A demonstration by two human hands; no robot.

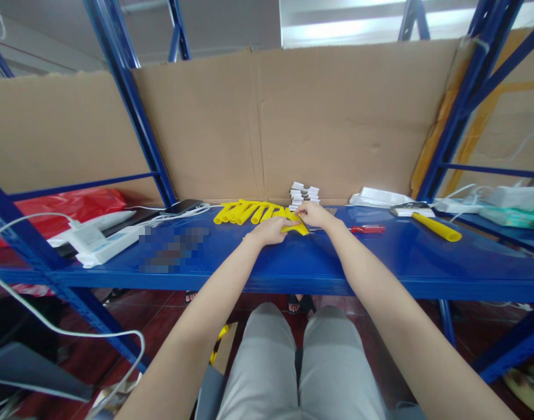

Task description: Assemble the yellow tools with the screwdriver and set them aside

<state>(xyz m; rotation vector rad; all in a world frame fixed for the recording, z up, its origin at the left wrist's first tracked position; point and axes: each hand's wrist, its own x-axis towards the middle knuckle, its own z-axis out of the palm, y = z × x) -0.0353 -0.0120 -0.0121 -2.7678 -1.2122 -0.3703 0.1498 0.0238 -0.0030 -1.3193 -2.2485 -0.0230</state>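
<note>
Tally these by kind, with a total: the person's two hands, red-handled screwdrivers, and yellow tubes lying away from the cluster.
Hands: 2 (left hand, right hand)
Red-handled screwdriver: 1
Yellow tube at the right: 1
Total: 4

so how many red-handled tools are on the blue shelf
1: the red-handled tool lies on the blue shelf, right of the right hand; arms may hide others.
</note>
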